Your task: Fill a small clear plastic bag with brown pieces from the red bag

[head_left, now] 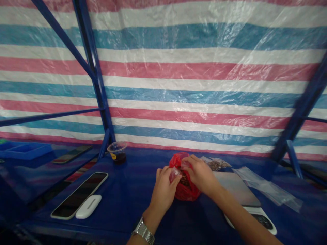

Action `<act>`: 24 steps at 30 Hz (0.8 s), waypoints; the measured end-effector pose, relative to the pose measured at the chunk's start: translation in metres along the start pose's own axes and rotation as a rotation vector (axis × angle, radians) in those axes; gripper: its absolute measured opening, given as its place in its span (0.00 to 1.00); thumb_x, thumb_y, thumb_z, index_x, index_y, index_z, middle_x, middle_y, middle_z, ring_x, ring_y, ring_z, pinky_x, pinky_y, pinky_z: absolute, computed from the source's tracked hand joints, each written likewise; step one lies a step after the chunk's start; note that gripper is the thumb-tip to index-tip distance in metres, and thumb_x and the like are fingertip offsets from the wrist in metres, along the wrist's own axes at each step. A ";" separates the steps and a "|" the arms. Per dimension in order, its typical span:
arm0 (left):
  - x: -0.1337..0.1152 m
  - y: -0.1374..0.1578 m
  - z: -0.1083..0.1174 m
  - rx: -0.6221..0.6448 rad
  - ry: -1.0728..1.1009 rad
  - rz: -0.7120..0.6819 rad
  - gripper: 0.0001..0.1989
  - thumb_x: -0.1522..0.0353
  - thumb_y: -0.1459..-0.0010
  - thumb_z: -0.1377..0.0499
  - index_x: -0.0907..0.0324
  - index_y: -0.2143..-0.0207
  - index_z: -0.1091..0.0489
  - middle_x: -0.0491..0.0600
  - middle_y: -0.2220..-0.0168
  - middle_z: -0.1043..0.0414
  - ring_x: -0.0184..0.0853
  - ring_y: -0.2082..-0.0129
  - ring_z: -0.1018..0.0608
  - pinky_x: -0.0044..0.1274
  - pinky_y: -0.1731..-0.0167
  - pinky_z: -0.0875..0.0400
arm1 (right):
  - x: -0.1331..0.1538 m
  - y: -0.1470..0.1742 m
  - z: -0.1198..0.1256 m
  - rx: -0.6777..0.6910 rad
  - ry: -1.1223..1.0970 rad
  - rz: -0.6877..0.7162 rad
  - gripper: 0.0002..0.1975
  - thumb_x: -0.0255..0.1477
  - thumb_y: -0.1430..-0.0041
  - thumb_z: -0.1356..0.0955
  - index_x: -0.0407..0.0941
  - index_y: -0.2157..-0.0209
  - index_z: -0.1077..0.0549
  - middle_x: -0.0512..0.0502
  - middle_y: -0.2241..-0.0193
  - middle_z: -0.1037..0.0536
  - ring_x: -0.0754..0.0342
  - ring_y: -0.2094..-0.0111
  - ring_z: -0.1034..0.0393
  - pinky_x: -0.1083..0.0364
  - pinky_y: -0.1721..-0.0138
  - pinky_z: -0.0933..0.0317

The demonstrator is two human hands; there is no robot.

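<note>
A red plastic bag point(187, 194) stands on the blue tabletop with its mouth open, and small brown pieces point(184, 180) show inside. Over that mouth, my left hand point(162, 189) pinches one edge of a small clear plastic bag point(174, 174) between thumb and fingers. My right hand point(200, 174) is closed on the clear plastic at the other side. The lower part of the clear bag is hard to make out against the brown pieces. Under my right forearm lies a kitchen scale point(236, 187), partly covered by the arm.
Clear flat bags point(270, 189) lie right of the scale, and a filled clear bag point(217, 165) lies behind it. To the left are a phone point(80, 195), a white case point(89, 206) and a cup of dark liquid point(118, 153). Blue frame posts point(95, 75) rise behind.
</note>
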State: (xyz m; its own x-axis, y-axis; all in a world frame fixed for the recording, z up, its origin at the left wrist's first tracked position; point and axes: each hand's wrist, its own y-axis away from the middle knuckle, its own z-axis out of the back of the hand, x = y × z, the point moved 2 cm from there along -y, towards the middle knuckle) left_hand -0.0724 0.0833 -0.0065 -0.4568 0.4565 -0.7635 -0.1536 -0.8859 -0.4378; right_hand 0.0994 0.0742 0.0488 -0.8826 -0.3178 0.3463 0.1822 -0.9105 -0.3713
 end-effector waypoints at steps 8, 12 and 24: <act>0.002 0.004 0.004 0.029 -0.084 -0.034 0.10 0.67 0.34 0.40 0.58 0.54 0.21 0.54 0.48 0.22 0.47 0.49 0.27 0.38 0.42 0.34 | 0.008 0.002 0.002 -0.044 -0.006 -0.017 0.13 0.23 0.30 0.35 0.45 0.50 0.21 0.41 0.49 0.20 0.49 0.50 0.24 0.55 0.47 0.36; -0.002 0.003 0.007 0.050 -0.088 -0.061 0.10 0.67 0.34 0.40 0.56 0.53 0.21 0.52 0.47 0.22 0.47 0.48 0.27 0.37 0.42 0.34 | 0.010 0.004 -0.011 0.087 0.092 0.028 0.14 0.22 0.32 0.34 0.45 0.50 0.20 0.41 0.49 0.19 0.48 0.48 0.24 0.55 0.45 0.37; 0.018 0.008 0.005 -0.052 0.004 0.136 0.20 0.55 0.39 0.42 0.61 0.59 0.21 0.61 0.57 0.23 0.52 0.54 0.23 0.41 0.48 0.31 | -0.006 0.018 0.020 0.224 0.340 -0.010 0.17 0.16 0.37 0.35 0.41 0.53 0.18 0.32 0.47 0.20 0.39 0.45 0.26 0.45 0.40 0.38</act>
State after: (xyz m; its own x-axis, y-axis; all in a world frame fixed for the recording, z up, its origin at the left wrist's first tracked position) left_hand -0.0860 0.0844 -0.0217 -0.4672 0.3328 -0.8191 -0.0447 -0.9341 -0.3541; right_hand 0.1168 0.0541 0.0570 -0.9709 -0.2376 0.0298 0.2301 -0.9601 -0.1592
